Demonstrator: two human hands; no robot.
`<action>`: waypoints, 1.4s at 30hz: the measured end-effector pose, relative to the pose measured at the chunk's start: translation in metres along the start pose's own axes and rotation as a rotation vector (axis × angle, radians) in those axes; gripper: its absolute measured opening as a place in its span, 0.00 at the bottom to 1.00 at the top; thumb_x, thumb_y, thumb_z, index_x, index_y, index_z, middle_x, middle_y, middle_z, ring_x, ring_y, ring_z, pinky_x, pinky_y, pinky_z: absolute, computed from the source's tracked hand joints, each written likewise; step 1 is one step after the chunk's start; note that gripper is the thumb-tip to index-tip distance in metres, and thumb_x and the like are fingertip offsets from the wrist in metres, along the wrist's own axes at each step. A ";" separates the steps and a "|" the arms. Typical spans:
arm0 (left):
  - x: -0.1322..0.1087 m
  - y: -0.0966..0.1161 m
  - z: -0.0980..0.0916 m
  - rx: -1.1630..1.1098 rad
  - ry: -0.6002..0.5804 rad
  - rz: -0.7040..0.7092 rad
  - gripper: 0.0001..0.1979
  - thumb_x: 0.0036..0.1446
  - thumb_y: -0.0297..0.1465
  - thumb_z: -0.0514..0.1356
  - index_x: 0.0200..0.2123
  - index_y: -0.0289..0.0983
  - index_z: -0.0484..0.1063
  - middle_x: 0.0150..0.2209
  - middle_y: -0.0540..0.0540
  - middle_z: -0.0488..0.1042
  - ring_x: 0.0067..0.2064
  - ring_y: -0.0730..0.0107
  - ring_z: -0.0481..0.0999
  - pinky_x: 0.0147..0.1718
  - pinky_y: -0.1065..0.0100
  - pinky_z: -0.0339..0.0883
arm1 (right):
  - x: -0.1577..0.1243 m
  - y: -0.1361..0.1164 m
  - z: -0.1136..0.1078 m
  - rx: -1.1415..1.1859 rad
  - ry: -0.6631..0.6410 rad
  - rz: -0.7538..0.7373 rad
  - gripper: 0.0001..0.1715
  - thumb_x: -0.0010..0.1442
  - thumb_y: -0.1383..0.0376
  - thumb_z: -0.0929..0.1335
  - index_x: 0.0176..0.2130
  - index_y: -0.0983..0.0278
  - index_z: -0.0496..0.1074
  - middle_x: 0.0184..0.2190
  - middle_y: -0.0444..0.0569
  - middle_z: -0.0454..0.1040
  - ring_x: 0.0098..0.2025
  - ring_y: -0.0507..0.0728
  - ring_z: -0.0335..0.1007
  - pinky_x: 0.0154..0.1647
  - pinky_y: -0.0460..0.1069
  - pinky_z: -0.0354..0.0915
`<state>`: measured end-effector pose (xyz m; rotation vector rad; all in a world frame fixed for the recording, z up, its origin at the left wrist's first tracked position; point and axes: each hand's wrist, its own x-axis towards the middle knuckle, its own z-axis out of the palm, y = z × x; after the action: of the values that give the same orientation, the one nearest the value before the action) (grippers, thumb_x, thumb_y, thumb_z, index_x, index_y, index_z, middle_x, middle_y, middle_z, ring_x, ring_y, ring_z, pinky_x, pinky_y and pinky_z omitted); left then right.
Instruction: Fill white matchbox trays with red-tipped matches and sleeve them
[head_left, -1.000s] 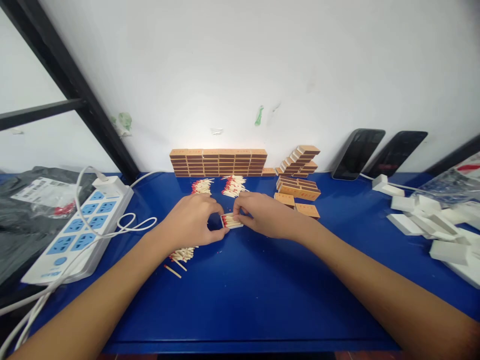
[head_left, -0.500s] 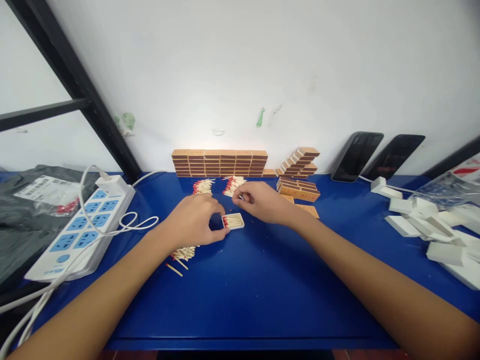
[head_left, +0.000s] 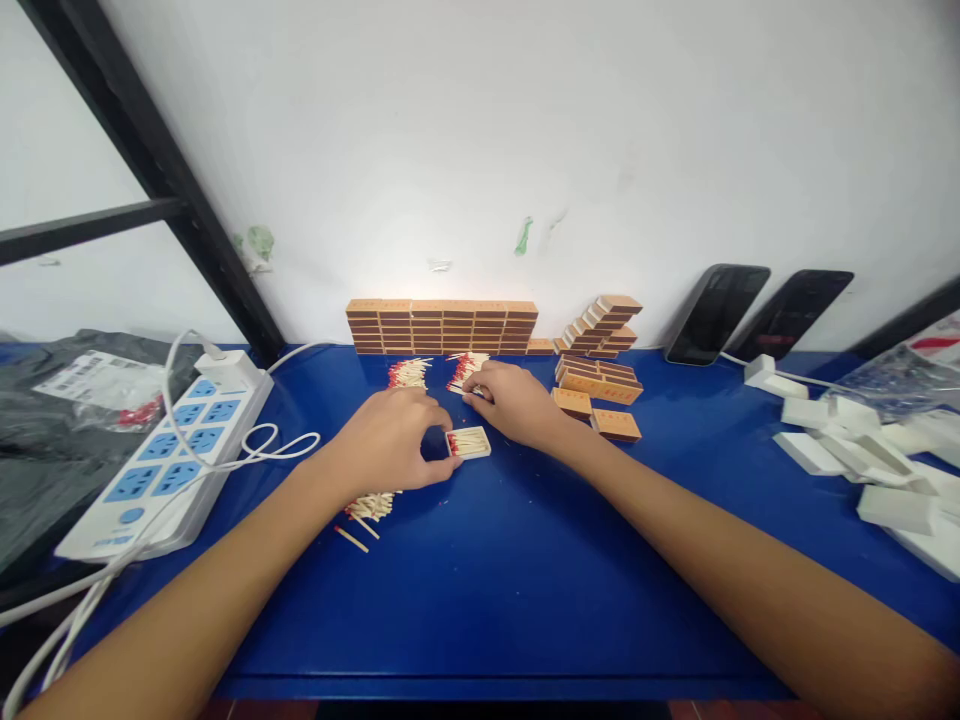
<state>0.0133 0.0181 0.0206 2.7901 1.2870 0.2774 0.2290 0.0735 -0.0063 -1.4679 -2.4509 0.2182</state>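
My left hand (head_left: 397, 440) grips the left end of a small white matchbox tray (head_left: 480, 453) between thumb and fingers. Red-tipped matches (head_left: 468, 441) lie in the tray. Just beyond it, my right hand (head_left: 510, 402) is pinched closed at the front edge of a match pile (head_left: 466, 368), with a pale match end showing at its fingertips. Its other fingers are curled. A second match pile (head_left: 407, 373) lies behind my left hand. Under my left wrist, more loose matches (head_left: 373, 507) are partly hidden.
Closed matchboxes form a long stacked wall (head_left: 442, 327) against the white wall, with a leaning stack (head_left: 604, 325) and more boxes (head_left: 600, 380) to its right. White empty trays (head_left: 862, 450) heap at the right, near two phones (head_left: 716, 315). A power strip (head_left: 169, 460) with cables stands left.
My right hand has moved slightly back and away from the tray, to the match pile. Two matchboxes behind its wrist show more fully. My left hand stays on the tray.
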 end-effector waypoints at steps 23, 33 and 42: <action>0.003 -0.006 0.005 0.017 0.025 -0.048 0.14 0.62 0.42 0.67 0.44 0.39 0.84 0.39 0.44 0.85 0.43 0.55 0.82 0.42 0.58 0.69 | -0.035 -0.001 -0.029 0.068 -0.122 -0.159 0.07 0.74 0.66 0.68 0.41 0.64 0.74 0.44 0.52 0.76 0.41 0.56 0.70 0.39 0.50 0.59; 0.003 -0.006 0.005 -0.002 0.028 -0.043 0.14 0.61 0.42 0.67 0.44 0.40 0.83 0.39 0.45 0.84 0.44 0.55 0.82 0.42 0.56 0.70 | -0.039 -0.006 -0.023 0.121 -0.182 -0.187 0.04 0.70 0.70 0.69 0.42 0.63 0.76 0.40 0.49 0.77 0.40 0.55 0.69 0.40 0.50 0.58; 0.003 -0.005 0.005 -0.034 0.024 -0.021 0.13 0.60 0.40 0.68 0.43 0.40 0.83 0.39 0.46 0.84 0.41 0.58 0.81 0.41 0.58 0.69 | -0.036 -0.007 -0.023 0.162 -0.137 -0.144 0.03 0.70 0.67 0.71 0.39 0.63 0.75 0.36 0.46 0.74 0.35 0.53 0.64 0.37 0.49 0.55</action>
<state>0.0127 0.0238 0.0153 2.7521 1.3027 0.3287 0.2466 0.0384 0.0115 -1.2408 -2.5638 0.4896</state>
